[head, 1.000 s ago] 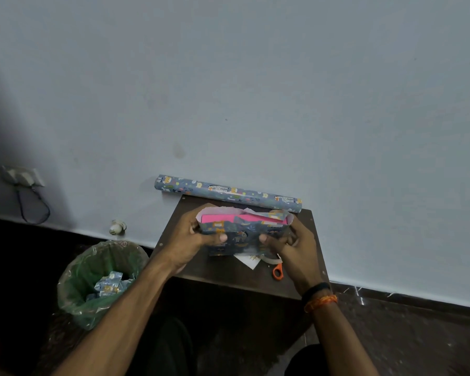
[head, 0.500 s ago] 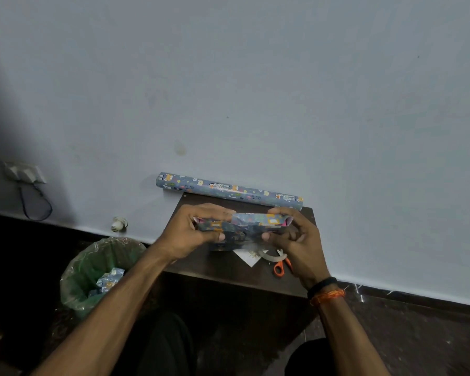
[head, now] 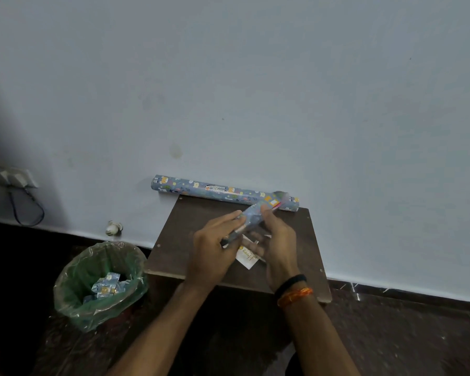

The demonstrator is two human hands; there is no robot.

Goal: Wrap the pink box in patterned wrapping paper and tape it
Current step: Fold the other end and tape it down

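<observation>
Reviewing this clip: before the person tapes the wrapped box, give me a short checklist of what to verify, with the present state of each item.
1. Blue patterned paper-wrapped box held by both hands: ok, left hand and right hand grip it, tilted above the dark brown wooden table.
2. Paper closed over the box: not ok, pink shows at the far end.
3. Tape within reach: cannot tell, none visible.
4. Scissors located: cannot tell, none visible.
5. Spare blue patterned paper roll out of the way: ok, against the wall.
</observation>
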